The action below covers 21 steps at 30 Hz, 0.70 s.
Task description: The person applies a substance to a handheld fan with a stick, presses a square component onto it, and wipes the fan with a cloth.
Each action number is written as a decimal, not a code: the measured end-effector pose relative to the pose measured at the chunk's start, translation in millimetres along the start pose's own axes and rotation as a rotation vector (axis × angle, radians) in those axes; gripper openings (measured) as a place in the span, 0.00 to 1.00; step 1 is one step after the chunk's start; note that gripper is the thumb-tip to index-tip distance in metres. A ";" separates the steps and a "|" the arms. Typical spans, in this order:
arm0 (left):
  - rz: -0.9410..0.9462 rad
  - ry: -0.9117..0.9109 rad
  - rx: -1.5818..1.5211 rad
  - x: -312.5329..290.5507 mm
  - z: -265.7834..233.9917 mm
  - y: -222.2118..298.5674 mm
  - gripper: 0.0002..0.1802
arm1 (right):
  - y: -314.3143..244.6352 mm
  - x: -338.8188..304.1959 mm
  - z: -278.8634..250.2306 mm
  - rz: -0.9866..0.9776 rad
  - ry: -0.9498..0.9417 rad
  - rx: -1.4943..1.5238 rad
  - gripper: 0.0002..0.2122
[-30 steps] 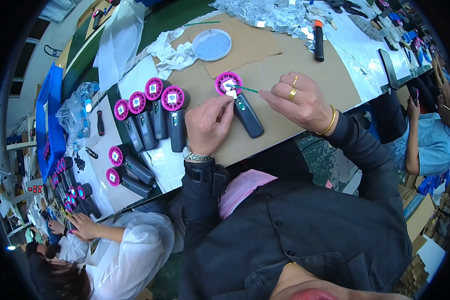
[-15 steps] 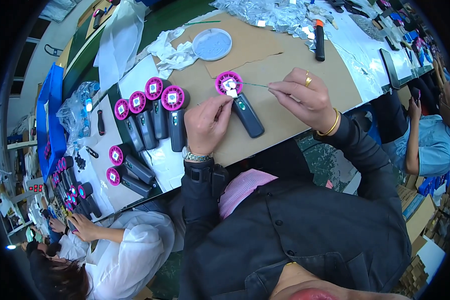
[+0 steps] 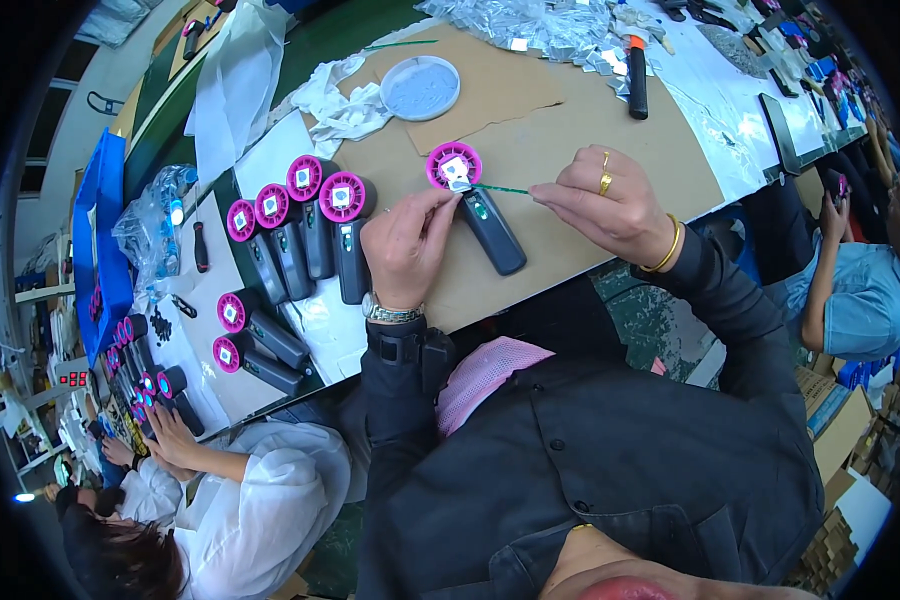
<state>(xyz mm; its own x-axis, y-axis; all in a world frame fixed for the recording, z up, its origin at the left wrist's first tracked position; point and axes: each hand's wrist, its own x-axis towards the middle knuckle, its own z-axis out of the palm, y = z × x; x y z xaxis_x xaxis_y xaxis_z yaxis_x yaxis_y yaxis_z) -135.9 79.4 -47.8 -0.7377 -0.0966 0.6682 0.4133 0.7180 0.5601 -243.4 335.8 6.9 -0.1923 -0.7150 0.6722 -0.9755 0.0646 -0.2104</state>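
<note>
On the cardboard in front of me lies a dark grey handheld device (image 3: 495, 238) with a round magenta head bearing a white square patch. My left hand (image 3: 403, 252) is closed, pinching a small silvery square piece (image 3: 460, 186) between thumb and fingers, just at the lower edge of that head. From the right, my right hand (image 3: 602, 205) grips a thin green stick (image 3: 502, 188); its far tip meets the square piece. Farther away sits a round shallow dish (image 3: 420, 88) holding grey-blue paste.
Several similar magenta-headed devices (image 3: 315, 235) lie to the left. A crumpled white cloth (image 3: 345, 110) is beside the dish. Beyond are a pile of silvery squares (image 3: 540, 30) and an orange-and-black tool (image 3: 638, 80). At lower left, a co-worker's hand (image 3: 175, 440) touches more devices.
The stick's tip has moved from the patch on the magenta head down onto the square piece in my left hand. My right hand has shifted slightly; the co-worker's hand has moved too.
</note>
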 end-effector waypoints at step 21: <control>-0.137 0.108 -0.028 -1.3 2.7 2.5 0.32 | 58.1 55.2 38.2 0.187 0.151 -0.090 0.05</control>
<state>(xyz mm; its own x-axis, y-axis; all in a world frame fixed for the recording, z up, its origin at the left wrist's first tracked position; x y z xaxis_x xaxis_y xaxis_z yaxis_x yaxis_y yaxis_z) -135.3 83.1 -48.6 -0.7270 -0.2667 0.6327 0.3288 0.6737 0.6618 -306.6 273.5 4.6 -0.3772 -0.5730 0.7276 -0.9259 0.2524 -0.2813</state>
